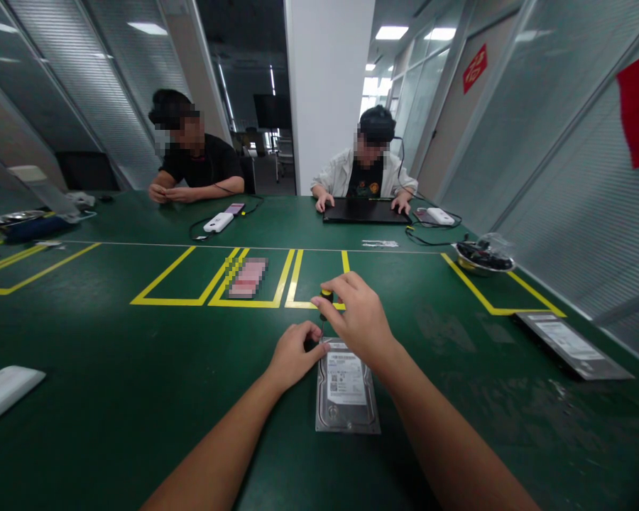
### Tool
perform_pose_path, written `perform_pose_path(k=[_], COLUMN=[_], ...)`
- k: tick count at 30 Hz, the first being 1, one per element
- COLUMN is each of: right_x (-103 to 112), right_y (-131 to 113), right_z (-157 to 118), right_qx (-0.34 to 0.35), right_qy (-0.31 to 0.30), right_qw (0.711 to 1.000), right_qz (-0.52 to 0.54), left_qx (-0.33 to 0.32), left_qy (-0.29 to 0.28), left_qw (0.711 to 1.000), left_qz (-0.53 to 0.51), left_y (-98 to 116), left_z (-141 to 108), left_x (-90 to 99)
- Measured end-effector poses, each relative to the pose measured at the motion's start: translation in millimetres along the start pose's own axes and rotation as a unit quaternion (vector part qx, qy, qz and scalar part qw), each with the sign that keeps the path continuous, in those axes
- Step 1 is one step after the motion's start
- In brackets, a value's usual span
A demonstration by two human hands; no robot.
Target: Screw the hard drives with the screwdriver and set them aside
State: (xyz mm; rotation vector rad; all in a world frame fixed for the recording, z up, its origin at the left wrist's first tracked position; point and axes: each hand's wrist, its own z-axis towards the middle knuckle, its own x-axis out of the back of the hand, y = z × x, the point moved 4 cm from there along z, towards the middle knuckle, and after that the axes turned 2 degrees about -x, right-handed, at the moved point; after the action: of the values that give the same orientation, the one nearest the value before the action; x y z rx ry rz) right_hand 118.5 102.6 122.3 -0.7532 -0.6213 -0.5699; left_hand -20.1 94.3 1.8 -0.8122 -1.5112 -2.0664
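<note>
A silver hard drive (346,387) with a white label lies flat on the green table in front of me. My right hand (358,312) pinches the black-and-yellow handle of a small screwdriver (326,297) from above. The screwdriver stands nearly upright, its thin shaft pointing down to the drive's far left corner. At that same corner my left hand (297,353) is closed, with thumb and fingers gripping the drive's edge beside the shaft. The exact spot where the tip meets the drive is hidden by my fingers.
Another hard drive (569,344) lies at the right, near a metal bowl (483,257) of dark parts. Yellow tape (170,301) marks rectangles on the table. A white object (8,390) lies at left. Across the table sit two people, one with hands on a black laptop-like panel (366,211).
</note>
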Motion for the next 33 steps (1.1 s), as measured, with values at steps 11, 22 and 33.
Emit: perform_pose_path(k=[11, 22, 33], right_x=[-2.4, -3.1, -2.8], right_y=[2.5, 2.1, 2.3], right_z=[0.9, 0.5, 0.6], right_qx=[0.015, 0.029, 0.02], right_qy=[0.013, 0.022, 0.01], right_qw=[0.999, 0.998, 0.999], right_qz=[0.03, 0.048, 0.042], left_qx=[-0.005, -0.014, -0.008], left_qy=[0.006, 0.004, 0.008], left_qw=[1.0, 1.0, 1.0], left_qz=[0.0, 0.002, -0.001], left_y=[-1.9, -0.8, -2.3], left_z=[-0.7, -1.1, -1.0], left_x=[-1.8, -2.4, -3.1])
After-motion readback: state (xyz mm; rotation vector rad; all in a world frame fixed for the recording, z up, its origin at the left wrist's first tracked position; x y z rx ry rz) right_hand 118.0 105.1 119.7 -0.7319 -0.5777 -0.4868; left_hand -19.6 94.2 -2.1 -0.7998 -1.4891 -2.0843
